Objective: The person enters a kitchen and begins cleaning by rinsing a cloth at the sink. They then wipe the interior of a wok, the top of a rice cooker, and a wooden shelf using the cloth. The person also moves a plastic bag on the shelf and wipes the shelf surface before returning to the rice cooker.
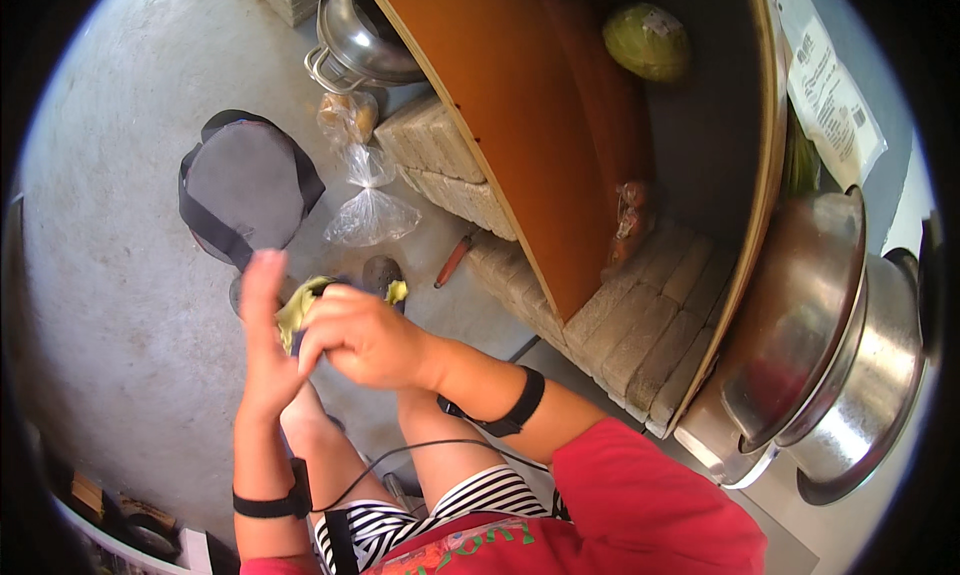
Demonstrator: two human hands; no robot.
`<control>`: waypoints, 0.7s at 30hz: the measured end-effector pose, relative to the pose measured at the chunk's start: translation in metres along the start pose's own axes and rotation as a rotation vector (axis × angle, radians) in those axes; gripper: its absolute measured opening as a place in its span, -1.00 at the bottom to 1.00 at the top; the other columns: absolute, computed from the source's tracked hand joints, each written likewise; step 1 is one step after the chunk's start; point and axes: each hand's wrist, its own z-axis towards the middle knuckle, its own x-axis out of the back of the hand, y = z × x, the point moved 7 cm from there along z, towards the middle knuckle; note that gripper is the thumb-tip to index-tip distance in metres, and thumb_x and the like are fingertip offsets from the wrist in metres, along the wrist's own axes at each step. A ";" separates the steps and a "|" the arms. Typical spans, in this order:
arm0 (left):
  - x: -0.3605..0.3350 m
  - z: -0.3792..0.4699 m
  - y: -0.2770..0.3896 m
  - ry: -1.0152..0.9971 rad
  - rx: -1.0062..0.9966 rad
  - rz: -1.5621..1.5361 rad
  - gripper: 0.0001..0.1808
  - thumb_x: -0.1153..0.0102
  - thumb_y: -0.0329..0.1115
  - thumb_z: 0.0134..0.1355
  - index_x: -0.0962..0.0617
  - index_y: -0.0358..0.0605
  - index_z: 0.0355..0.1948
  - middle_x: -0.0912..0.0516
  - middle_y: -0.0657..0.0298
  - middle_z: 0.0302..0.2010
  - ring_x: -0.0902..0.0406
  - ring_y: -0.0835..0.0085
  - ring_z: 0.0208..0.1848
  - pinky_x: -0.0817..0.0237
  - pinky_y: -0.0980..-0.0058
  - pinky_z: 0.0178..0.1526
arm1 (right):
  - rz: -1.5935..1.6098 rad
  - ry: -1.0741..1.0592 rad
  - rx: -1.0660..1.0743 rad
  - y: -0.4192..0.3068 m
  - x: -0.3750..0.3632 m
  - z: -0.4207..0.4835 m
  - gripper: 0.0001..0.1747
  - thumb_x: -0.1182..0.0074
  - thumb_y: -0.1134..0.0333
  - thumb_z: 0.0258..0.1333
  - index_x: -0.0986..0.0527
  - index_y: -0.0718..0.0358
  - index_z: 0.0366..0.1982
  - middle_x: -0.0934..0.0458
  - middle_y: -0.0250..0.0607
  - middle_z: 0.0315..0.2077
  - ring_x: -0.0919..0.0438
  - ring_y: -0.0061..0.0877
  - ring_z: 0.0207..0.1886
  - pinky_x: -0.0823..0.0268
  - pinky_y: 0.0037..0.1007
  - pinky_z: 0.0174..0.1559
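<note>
My left hand (pixel 264 342) is raised in front of my knees, its fingers stretched out and blurred, with nothing visible in it. My right hand (pixel 367 341) is close against it, fingers curled in towards the base of the left thumb. Whether anything small lies between the right fingertips is hidden. Just beyond both hands, yellow-green leafy pieces (pixel 300 305) show, partly covered by the fingers. A smaller yellow-green piece (pixel 396 292) sits at a dark perforated shoe (pixel 382 272).
A round grey bag (pixel 244 185) with black straps lies on the concrete floor, beside a knotted clear plastic bag (pixel 371 211). A red-handled tool (pixel 453 262) lies near stacked bricks (pixel 517 275). The wooden shelf (pixel 525 124) holds a wrapped cabbage (pixel 646 42). Steel basins (pixel 802 312) stand right.
</note>
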 end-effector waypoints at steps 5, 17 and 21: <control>-0.050 -0.010 0.000 -0.487 0.038 -0.090 -0.64 -0.13 -0.25 -0.10 -0.55 -0.10 -0.21 -0.56 0.20 -0.22 -0.42 0.21 -0.06 -0.10 0.32 0.06 | -0.224 0.042 0.135 -0.049 0.028 -0.019 -0.61 -0.03 0.64 -0.30 -0.57 0.03 -0.39 -0.51 -0.36 -0.44 -0.43 -0.41 -0.37 -0.28 -0.40 -0.31; -0.028 -0.006 -0.002 0.001 0.332 -0.429 -0.68 0.08 -0.49 0.16 -0.41 -0.18 -0.02 -0.52 0.31 -0.17 -0.41 0.60 -0.13 -0.25 0.61 -0.10 | -0.425 0.087 -0.018 -0.058 0.038 -0.098 -0.63 -0.08 0.48 -0.23 -0.55 0.07 -0.24 -0.53 -0.41 -0.34 -0.47 -0.39 -0.36 -0.37 -0.38 -0.23; -0.049 -0.016 0.011 -0.082 0.412 -0.841 -0.58 0.07 -0.33 0.23 -0.33 -0.22 0.10 -0.45 0.28 -0.02 -0.39 0.55 -0.03 -0.22 0.60 0.01 | -0.228 -0.035 -0.277 -0.034 0.008 -0.116 -0.68 -0.16 0.42 -0.16 -0.54 0.11 -0.23 -0.53 -0.32 -0.32 -0.47 -0.31 -0.17 -0.28 -0.29 0.01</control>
